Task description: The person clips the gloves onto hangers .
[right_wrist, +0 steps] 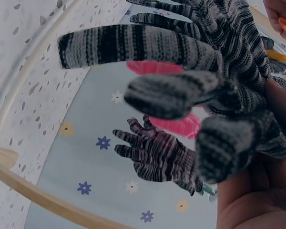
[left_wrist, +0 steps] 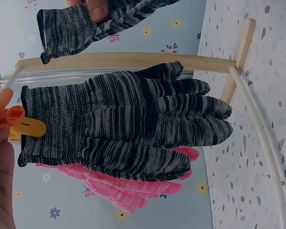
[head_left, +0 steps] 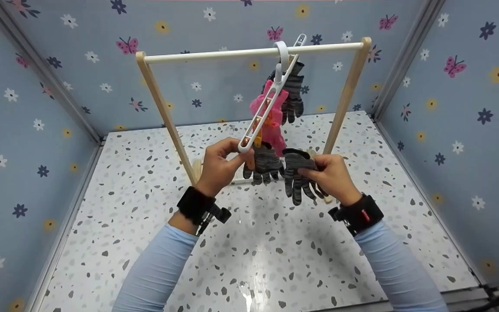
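My left hand [head_left: 221, 167] is at the near end of a white clip hanger [head_left: 280, 82] and pinches an orange clip [left_wrist: 7, 117] there. Close beside it, a yellow clip [left_wrist: 34, 128] grips the cuff of a black-and-grey striped knit glove [left_wrist: 124, 119], which hangs fingers down. My right hand [head_left: 334, 175] holds another striped glove [head_left: 298, 171] by its cuff area, fingers drooping, just right of the hanging one. Behind them, pink gloves [head_left: 275, 130] hang from the hanger's middle. A further striped glove [right_wrist: 164, 157] hangs toward its far end.
The hanger hooks over the white rail [head_left: 215, 55] of a small rack with wooden legs [head_left: 347, 99]. The rack stands on a speckled white surface [head_left: 249, 251]. Blue flower-patterned panels [head_left: 115, 86] rise at the back and both sides.
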`<action>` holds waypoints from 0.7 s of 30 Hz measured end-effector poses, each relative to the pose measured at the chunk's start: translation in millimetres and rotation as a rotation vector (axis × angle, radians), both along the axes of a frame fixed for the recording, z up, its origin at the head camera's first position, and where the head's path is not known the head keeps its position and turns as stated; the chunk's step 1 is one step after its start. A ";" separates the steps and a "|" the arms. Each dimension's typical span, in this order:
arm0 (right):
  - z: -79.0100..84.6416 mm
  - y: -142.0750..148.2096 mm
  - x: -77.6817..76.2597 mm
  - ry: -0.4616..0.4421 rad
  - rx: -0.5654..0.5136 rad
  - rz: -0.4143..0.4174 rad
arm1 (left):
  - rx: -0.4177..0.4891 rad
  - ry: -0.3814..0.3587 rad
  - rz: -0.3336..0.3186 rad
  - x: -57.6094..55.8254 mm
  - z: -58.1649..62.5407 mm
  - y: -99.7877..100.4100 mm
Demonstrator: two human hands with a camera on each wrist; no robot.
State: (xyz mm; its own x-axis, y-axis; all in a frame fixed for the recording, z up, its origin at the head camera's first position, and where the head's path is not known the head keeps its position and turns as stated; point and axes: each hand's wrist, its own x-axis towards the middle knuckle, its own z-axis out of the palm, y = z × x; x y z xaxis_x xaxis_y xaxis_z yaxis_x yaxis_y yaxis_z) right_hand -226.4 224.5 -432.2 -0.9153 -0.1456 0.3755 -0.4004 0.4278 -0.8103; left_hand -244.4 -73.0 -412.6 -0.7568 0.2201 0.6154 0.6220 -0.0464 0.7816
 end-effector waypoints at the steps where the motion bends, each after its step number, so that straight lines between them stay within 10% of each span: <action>1: -0.6 -1.4 0.3 0.000 0.006 0.003 | 0.006 -0.006 0.000 0.1 0.6 0.8; 21: -9.3 -30.7 3.0 0.020 0.050 0.133 | 0.067 -0.043 0.050 2.4 3.7 11.6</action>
State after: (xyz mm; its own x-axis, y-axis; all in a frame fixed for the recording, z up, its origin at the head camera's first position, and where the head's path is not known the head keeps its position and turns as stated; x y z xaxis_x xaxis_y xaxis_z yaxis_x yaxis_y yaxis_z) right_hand -223.4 193.8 -441.6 -0.8793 -0.2837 0.3825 -0.4719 0.4099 -0.7806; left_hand -241.9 -61.4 -408.8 -0.7920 0.1412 0.5940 0.5906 -0.0691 0.8040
